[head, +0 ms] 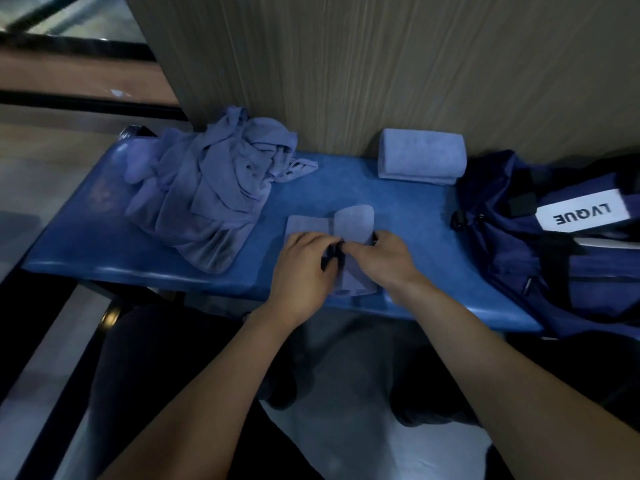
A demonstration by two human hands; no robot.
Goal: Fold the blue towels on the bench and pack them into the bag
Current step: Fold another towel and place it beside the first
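At the bench's (104, 244) front edge, both hands (left hand (304, 271), right hand (384, 261)) apparently pinch the small towel (353, 225), long axis front-to-back; the bag (519, 216) lies rightward, nearer the right hand.

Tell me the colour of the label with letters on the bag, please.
The label on the dark blue bag is white with black letters, seen in the head view.

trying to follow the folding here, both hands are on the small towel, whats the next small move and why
Probably lay the raised flap over to finish this fold. Both the left hand and the right hand pinch the small towel on the bench, and one end stands curled up, not yet flat.
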